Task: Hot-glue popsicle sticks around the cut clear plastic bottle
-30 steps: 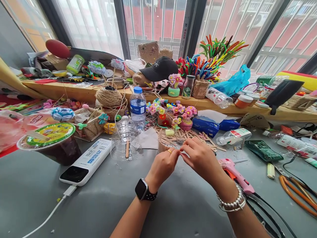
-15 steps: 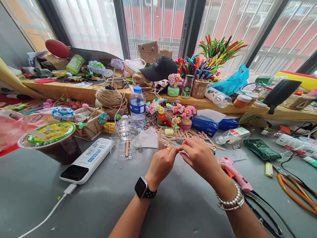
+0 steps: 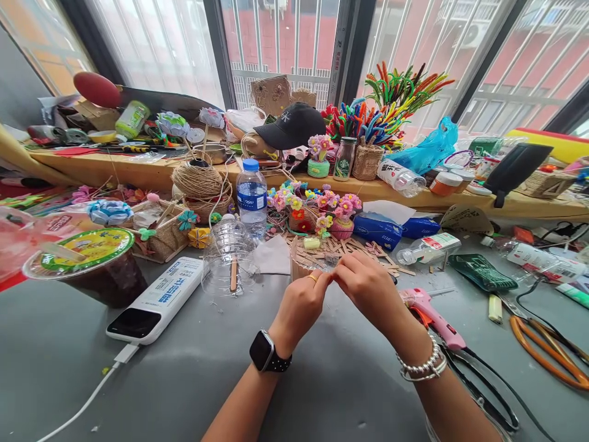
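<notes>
My left hand (image 3: 301,304), with a black smartwatch on the wrist and a gold ring, meets my right hand (image 3: 368,288) above the grey table (image 3: 69,368). Both hands have their fingertips pinched together on something tiny that I cannot make out. Just behind them stands a small piece built of wooden craft sticks (image 3: 306,261), with loose sticks (image 3: 368,248) beside it. A silver bead bracelet circles my right wrist.
A pink glue gun (image 3: 430,310) lies right of my right hand, orange-handled scissors (image 3: 545,350) farther right. A white power bank (image 3: 159,301), a cut clear bottle (image 3: 229,258), a water bottle (image 3: 251,199), a twine spool (image 3: 200,181) and pipe-cleaner flowers (image 3: 331,209) crowd the back.
The hands stay pinched together at the same spot. The view has shifted slightly, so everything sits a little to the left.
</notes>
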Available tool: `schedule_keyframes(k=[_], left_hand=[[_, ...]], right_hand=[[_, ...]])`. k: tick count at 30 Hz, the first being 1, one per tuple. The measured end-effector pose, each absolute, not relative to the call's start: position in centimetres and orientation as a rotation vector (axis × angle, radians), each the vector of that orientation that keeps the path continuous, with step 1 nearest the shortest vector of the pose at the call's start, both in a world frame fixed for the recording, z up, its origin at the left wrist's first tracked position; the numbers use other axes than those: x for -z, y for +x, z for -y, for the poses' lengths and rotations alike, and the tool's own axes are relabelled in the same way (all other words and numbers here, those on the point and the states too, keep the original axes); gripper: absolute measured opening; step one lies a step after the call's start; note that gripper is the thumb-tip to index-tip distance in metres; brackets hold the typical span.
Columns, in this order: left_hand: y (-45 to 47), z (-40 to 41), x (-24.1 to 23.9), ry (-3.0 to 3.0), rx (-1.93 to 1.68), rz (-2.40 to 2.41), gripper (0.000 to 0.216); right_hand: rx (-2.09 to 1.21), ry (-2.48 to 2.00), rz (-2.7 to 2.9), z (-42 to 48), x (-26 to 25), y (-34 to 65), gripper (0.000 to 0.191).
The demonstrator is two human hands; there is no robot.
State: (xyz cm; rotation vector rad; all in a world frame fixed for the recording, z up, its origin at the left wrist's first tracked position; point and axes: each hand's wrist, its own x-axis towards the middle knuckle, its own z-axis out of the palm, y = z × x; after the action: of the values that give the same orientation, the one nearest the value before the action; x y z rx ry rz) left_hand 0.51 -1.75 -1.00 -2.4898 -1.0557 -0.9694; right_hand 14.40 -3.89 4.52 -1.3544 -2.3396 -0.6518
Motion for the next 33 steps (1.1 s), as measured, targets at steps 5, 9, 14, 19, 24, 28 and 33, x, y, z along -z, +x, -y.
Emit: schedule_keyframes(k=[5, 9, 14, 19, 24, 28, 33], left_hand=[[0.7, 2.0, 0.7, -2.472, 0.943, 1.060, 0.017], [0.9, 2.1, 0.6, -2.454, 0.968, 1.045, 0.017], [0.9, 2.1, 0.6, -2.437, 0.995, 1.023, 0.017], [-0.4, 2.0, -0.4, -2.485, 1.358, 1.016, 0.009], [-2.2, 0.4, -0.8, -2.232, 1.859, 1.384, 0.033], [-2.8, -1.1, 0.3, -2.381, 1.778, 1.559, 0.084], [-2.7, -1.4, 1.4, -2.700, 1.484, 1.715, 0.108]], right_hand=[[0.692, -1.341, 2.316, 4.0, -4.5, 14.4, 0.017], [0.716, -1.343, 2.314, 4.1, -4.5, 14.4, 0.015], [0.681, -1.375, 2.314, 4.1, -4.6, 14.5, 0.013], [0.461, -1.396, 2.230, 4.4, -5.4, 15.0, 0.013], [0.136, -1.371, 2.013, 4.8, -6.9, 16.8, 0.009], [-0.072, -1.397, 1.805, 5.2, -7.8, 18.4, 0.011], [-0.334, -1.426, 1.481, 5.7, -8.1, 19.9, 0.021]])
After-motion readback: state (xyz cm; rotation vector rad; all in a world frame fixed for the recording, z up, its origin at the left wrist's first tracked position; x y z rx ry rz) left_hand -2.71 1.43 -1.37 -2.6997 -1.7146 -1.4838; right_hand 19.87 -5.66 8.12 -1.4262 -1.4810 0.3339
